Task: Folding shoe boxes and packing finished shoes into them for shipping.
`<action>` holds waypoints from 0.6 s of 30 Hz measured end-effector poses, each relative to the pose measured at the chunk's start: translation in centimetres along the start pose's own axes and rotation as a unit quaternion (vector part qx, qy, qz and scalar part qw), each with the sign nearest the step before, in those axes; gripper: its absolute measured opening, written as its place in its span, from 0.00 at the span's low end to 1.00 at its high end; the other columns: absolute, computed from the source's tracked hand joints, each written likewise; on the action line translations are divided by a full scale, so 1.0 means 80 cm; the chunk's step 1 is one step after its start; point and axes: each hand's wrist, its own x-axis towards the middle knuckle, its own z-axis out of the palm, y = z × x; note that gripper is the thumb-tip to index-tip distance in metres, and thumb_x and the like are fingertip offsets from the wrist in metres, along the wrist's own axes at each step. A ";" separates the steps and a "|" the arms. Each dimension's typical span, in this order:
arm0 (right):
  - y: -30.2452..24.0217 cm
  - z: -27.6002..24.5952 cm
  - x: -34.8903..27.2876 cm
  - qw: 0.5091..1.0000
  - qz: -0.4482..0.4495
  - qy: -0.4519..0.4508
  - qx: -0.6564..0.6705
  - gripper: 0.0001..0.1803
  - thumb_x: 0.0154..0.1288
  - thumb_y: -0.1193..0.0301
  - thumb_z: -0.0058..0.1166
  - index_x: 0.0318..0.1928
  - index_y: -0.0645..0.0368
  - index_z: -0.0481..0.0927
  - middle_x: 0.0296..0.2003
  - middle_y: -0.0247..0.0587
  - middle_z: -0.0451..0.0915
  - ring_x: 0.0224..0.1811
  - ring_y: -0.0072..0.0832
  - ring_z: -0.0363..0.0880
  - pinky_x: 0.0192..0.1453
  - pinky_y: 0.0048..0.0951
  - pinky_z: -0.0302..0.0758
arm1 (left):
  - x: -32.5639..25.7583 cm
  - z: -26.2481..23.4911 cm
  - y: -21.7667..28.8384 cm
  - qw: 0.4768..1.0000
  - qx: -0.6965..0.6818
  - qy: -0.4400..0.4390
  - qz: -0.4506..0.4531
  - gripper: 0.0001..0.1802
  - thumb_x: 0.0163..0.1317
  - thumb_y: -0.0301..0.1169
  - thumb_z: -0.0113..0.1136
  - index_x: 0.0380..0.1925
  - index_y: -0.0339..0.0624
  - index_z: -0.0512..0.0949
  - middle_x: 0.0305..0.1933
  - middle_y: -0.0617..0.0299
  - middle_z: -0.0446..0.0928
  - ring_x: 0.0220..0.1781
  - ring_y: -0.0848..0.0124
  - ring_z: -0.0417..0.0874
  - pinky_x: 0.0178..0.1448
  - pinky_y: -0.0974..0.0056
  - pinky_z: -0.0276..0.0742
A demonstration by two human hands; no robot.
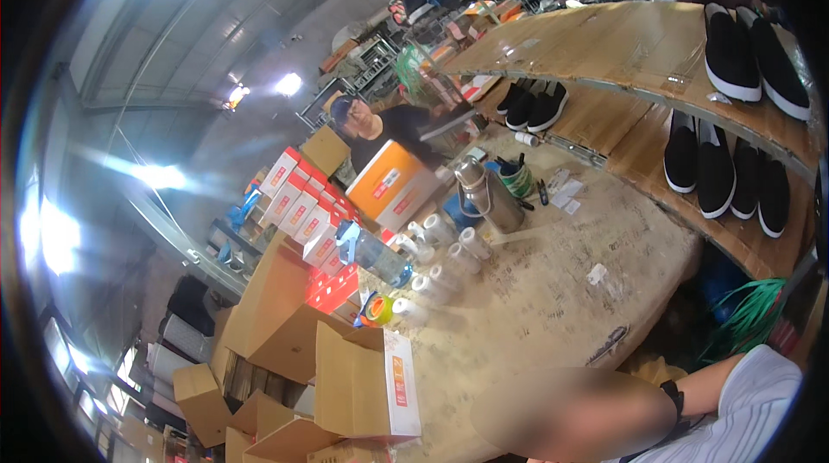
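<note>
From the lower right comes a bare forearm with a dark wristband (672,399) and a striped sleeve (749,407). I take it as mine. At its end, my right hand (574,418) is a smeared blur over the near edge of the worktable (535,316). Its fingers and anything in them cannot be made out. Nearest to it on the tabletop lies a slim dark tool (607,345), perhaps a cutter. A scrap of white paper (597,273) rests farther off. To the left of the blur stands an open cardboard box (354,381). My left hand is out of view.
A metal flask (488,195), a blue water bottle (376,254) and several white rolls (440,277) stand on the table. Red-and-white boxes (302,208) are stacked behind. Black slip-on shoes (732,53) fill shelves at right. A person (393,130) is across the table beside an orange box (389,182).
</note>
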 end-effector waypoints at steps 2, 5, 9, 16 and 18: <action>-0.002 0.005 0.002 1.000 0.021 -0.019 0.004 0.09 0.60 0.60 0.50 0.28 0.48 0.74 0.26 0.25 0.73 0.29 0.24 0.73 0.33 0.25 0.67 | 0.009 -0.006 -0.021 0.997 0.056 0.025 0.046 0.14 0.69 0.33 0.44 0.31 0.38 0.77 0.19 0.68 0.68 0.23 0.76 0.69 0.26 0.69 0.64; -0.012 0.020 0.003 0.987 0.093 0.052 0.118 0.11 0.64 0.59 0.48 0.28 0.50 0.73 0.24 0.28 0.71 0.29 0.27 0.73 0.32 0.26 0.67 | 0.012 -0.004 -0.024 0.970 0.181 0.093 0.135 0.15 0.69 0.33 0.43 0.27 0.39 0.74 0.22 0.59 0.71 0.25 0.64 0.73 0.29 0.63 0.67; -0.030 0.031 0.005 0.875 0.271 0.050 0.397 0.15 0.69 0.59 0.44 0.27 0.53 0.70 0.22 0.30 0.68 0.26 0.27 0.69 0.31 0.25 0.65 | 0.001 0.018 0.027 0.886 0.328 0.222 0.240 0.13 0.66 0.33 0.45 0.24 0.42 0.73 0.27 0.51 0.74 0.29 0.52 0.74 0.33 0.56 0.70; -0.041 0.017 0.017 0.787 0.361 0.062 0.496 0.13 0.70 0.61 0.43 0.32 0.56 0.72 0.24 0.32 0.68 0.26 0.27 0.69 0.30 0.26 0.65 | 0.005 0.013 0.048 0.809 0.407 0.234 0.354 0.12 0.65 0.31 0.48 0.22 0.41 0.73 0.23 0.58 0.72 0.26 0.56 0.73 0.29 0.62 0.68; -0.040 0.008 0.023 0.902 0.296 0.086 0.303 0.13 0.69 0.61 0.45 0.34 0.56 0.74 0.24 0.34 0.70 0.26 0.29 0.71 0.30 0.28 0.66 | 0.010 0.005 0.025 0.871 0.319 0.210 0.308 0.13 0.66 0.32 0.47 0.24 0.40 0.74 0.22 0.61 0.73 0.24 0.61 0.73 0.28 0.65 0.67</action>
